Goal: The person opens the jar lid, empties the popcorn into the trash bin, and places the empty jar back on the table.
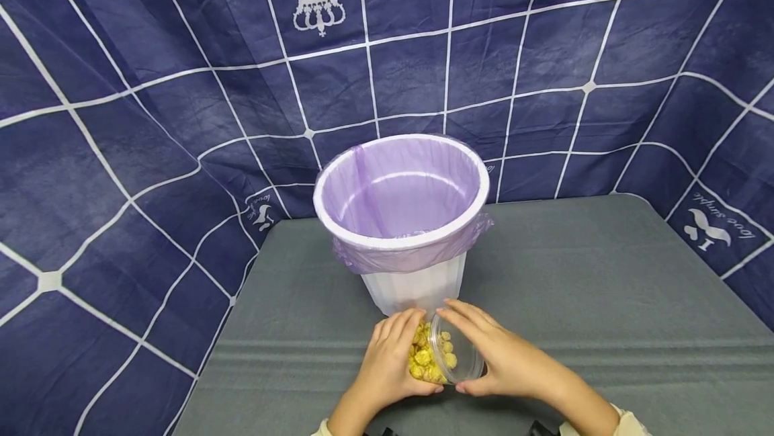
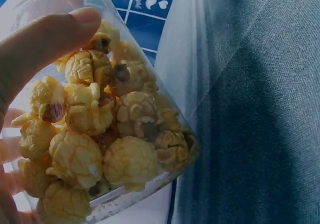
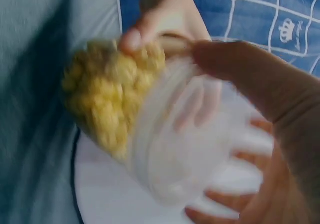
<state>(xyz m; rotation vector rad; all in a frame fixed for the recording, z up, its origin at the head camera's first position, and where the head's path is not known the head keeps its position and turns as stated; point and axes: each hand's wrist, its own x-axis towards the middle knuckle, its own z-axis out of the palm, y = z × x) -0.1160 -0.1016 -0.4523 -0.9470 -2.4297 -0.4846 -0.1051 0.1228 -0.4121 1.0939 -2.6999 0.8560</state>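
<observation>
A clear plastic jar of yellow popcorn point(image 2: 80, 154) lies tilted in front of the bin, its mouth end toward the right. My left hand point(image 1: 390, 359) grips the jar's body, the thumb across its near side and the fingers round the far side. At the mouth end is a clear round lid point(image 3: 190, 149). My right hand point(image 1: 502, 355) holds the lid between the thumb, at the near edge, and the fingers, at the far edge. Whether the lid sits tight on the jar cannot be seen, as the right wrist view is blurred.
Just beyond my hands stands a white bin point(image 1: 417, 285) lined with a purple plastic bag point(image 1: 399, 258). It rests on a grey cloth surface point(image 1: 568, 275). Blue cloth with white grid lines point(image 1: 411, 80) hangs behind and on both sides.
</observation>
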